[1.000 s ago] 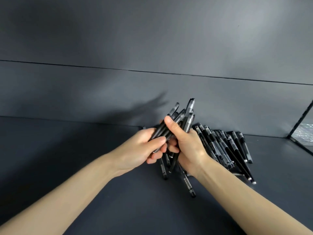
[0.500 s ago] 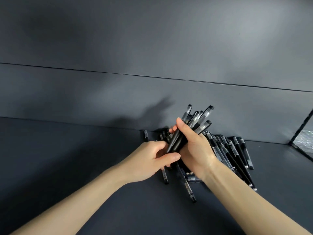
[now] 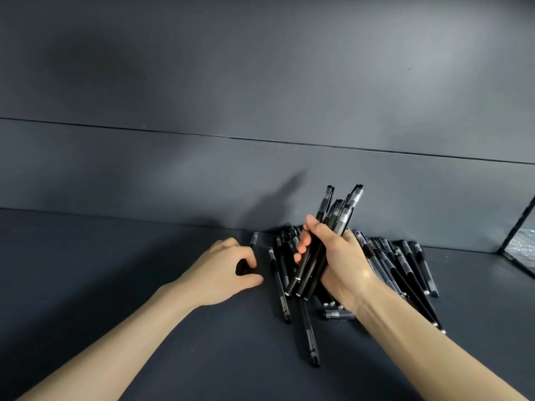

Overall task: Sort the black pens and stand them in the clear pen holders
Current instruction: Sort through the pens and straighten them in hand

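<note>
My right hand (image 3: 338,264) is closed around a bundle of black pens (image 3: 337,215), held nearly upright with the capped ends sticking up past my fingers. Beneath and right of it lies a pile of loose black pens (image 3: 405,267) against the back wall. My left hand (image 3: 223,270) hovers low over the table to the left of the pile, fingers curled apart with nothing between them. A single pen (image 3: 254,239) lies just beyond its fingertips, and two more pens (image 3: 279,285) point toward me. No clear pen holder is in view.
A dark grey table (image 3: 101,285) meets a dark grey back wall (image 3: 202,183). At the far right edge a black-framed corner (image 3: 518,244) opens onto something pale and shiny.
My left hand has let go of the bundle and dropped left toward the table. My right hand has swung the bundle more upright and a little to the right.
</note>
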Demonstrator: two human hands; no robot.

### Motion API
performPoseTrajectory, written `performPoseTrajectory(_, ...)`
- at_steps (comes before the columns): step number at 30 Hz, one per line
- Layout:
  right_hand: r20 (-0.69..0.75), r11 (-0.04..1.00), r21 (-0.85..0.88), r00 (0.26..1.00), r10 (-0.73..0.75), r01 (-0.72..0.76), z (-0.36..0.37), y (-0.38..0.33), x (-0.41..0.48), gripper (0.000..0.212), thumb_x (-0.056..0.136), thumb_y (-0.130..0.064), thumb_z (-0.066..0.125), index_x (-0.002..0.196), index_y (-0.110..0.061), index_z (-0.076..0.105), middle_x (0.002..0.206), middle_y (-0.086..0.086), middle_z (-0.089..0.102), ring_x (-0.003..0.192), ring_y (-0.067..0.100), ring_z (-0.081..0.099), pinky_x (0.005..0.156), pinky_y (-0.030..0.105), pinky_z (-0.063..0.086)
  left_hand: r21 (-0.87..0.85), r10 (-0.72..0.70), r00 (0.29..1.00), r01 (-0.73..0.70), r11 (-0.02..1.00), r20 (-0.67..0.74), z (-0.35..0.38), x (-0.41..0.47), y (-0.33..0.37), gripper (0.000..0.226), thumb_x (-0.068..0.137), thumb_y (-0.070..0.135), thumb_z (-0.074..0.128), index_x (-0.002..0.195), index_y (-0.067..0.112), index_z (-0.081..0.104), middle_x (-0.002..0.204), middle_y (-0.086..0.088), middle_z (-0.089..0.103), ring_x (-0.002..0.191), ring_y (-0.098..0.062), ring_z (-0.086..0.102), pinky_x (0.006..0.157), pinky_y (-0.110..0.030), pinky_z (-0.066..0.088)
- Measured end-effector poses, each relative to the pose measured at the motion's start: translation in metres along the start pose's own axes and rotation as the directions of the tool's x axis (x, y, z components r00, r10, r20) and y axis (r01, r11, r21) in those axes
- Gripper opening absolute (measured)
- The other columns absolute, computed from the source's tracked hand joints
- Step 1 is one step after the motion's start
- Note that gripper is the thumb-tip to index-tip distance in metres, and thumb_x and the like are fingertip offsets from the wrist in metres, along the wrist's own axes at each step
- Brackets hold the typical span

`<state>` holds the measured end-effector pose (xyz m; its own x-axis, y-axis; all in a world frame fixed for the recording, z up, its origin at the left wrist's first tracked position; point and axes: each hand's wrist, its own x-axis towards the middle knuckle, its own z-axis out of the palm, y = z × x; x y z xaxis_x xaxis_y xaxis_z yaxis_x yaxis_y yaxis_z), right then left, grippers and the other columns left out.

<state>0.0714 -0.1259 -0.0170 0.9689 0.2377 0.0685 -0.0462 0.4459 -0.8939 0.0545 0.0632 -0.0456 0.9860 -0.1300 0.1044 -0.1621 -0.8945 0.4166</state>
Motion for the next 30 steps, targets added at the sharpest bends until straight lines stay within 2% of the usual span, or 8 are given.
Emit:
performPoseTrajectory(5, 0.007, 0.998, 0.019, 0.998, 0.062, -0.062, 0.001, 0.000, -0.002, 0.022, 0.093, -0.021, 0.057, 0.075, -0.010, 0.050, 0.057, 0.006, 0.047, 0.050, 0.020, 0.050, 0.062, 0.038, 0.056, -0.180, -0.180, 0.979, 0.161, 0.970, -0.095, -0.017, 0.001, -0.010, 0.015, 0.077, 0.009, 0.068, 0.071, 0.023, 0.066, 0.072, 0.008, 0.067, 0.067, -0.013, 0.067, 0.064, -0.032, 0.058)
performPoseTrajectory(8, 0.000, 0.997, -0.062, 0.999, 0.054, -0.054, 0.001, 0.003, -0.002, 0.026, 0.089, -0.028, 0.062, 0.074, -0.012, 0.047, 0.054, 0.002, 0.038, 0.046, 0.015, 0.038, 0.050, 0.030, 0.046, -0.528, -0.285, 0.937, 0.140, 0.838, -0.204, -0.026, -0.002, 0.000, 0.013, 0.071, 0.007, 0.075, 0.074, 0.018, 0.067, 0.071, 0.005, 0.070, 0.062, -0.013, 0.067, 0.063, -0.029, 0.056)
performPoseTrajectory(11, -0.015, 0.992, -0.123, 1.000, 0.000, -0.002, 0.003, 0.005, -0.002, 0.024, 0.085, -0.027, 0.066, 0.078, -0.008, 0.052, 0.052, 0.002, 0.036, 0.044, 0.014, 0.034, 0.045, 0.027, 0.038, -0.829, -0.173, 0.971, -0.042, 0.558, -0.165, -0.022, -0.013, 0.033, 0.027, 0.066, 0.002, 0.079, 0.077, 0.009, 0.055, 0.077, -0.007, 0.072, 0.062, -0.015, 0.062, 0.063, -0.030, 0.049)
performPoseTrajectory(14, -0.058, 0.983, -0.180, 0.997, -0.047, 0.036, 0.002, 0.001, -0.003, 0.032, 0.075, -0.027, 0.073, 0.063, -0.012, 0.048, 0.049, 0.004, 0.039, 0.042, 0.016, 0.037, 0.048, 0.030, 0.042, -0.877, -0.023, 0.988, -0.124, 0.465, -0.152, -0.011, -0.021, 0.064, 0.032, 0.074, -0.006, 0.074, 0.083, 0.005, 0.045, 0.084, -0.016, 0.072, 0.071, -0.022, 0.069, 0.064, -0.032, 0.051)
performPoseTrajectory(17, -0.116, 0.986, -0.166, 0.992, -0.049, 0.029, -0.003, -0.009, -0.002, 0.029, 0.080, -0.022, 0.071, 0.065, -0.016, 0.048, 0.054, 0.001, 0.042, 0.046, 0.015, 0.041, 0.049, 0.031, 0.043, -0.845, 0.017, 0.985, -0.157, 0.511, -0.173, -0.004, -0.019, 0.066, 0.028, 0.076, 0.002, 0.075, 0.086, 0.004, 0.050, 0.083, -0.010, 0.073, 0.078, -0.022, 0.069, 0.071, -0.032, 0.056)
performPoseTrajectory(22, -0.121, 0.985, -0.134, 0.985, -0.125, 0.108, -0.020, -0.039, 0.002, 0.018, 0.091, -0.019, 0.059, 0.076, -0.009, 0.055, 0.059, 0.008, 0.057, 0.052, 0.020, 0.053, 0.055, 0.032, 0.052, -0.425, 0.131, 0.965, -0.219, 0.878, -0.228, 0.015, -0.013, 0.041, 0.018, 0.083, 0.034, 0.069, 0.098, 0.027, 0.063, 0.102, 0.018, 0.063, 0.099, 0.007, 0.055, 0.088, -0.016, 0.043)
performPoseTrajectory(26, -0.124, 0.974, -0.192, 0.981, -0.149, 0.123, -0.031, -0.037, 0.000, 0.019, 0.094, -0.019, 0.056, 0.077, -0.010, 0.052, 0.052, 0.002, 0.043, 0.047, 0.016, 0.039, 0.051, 0.029, 0.044, -0.229, 0.295, 0.956, -0.287, 0.930, -0.003, 0.028, -0.005, 0.050, 0.063, 0.086, 0.058, 0.054, 0.142, 0.040, 0.032, 0.150, 0.026, 0.019, 0.139, 0.008, 0.009, 0.115, -0.021, 0.012)
performPoseTrajectory(30, -0.114, 0.974, -0.198, 0.985, -0.130, 0.106, -0.031, -0.029, -0.002, 0.021, 0.092, -0.020, 0.058, 0.076, -0.008, 0.053, 0.053, 0.001, 0.039, 0.048, 0.014, 0.035, 0.048, 0.026, 0.040, -0.003, 0.266, 0.944, -0.270, 0.963, 0.194, 0.028, 0.000, 0.042, 0.070, 0.086, 0.066, 0.045, 0.147, 0.043, 0.018, 0.155, 0.024, -0.007, 0.141, 0.005, -0.012, 0.117, -0.028, -0.008)
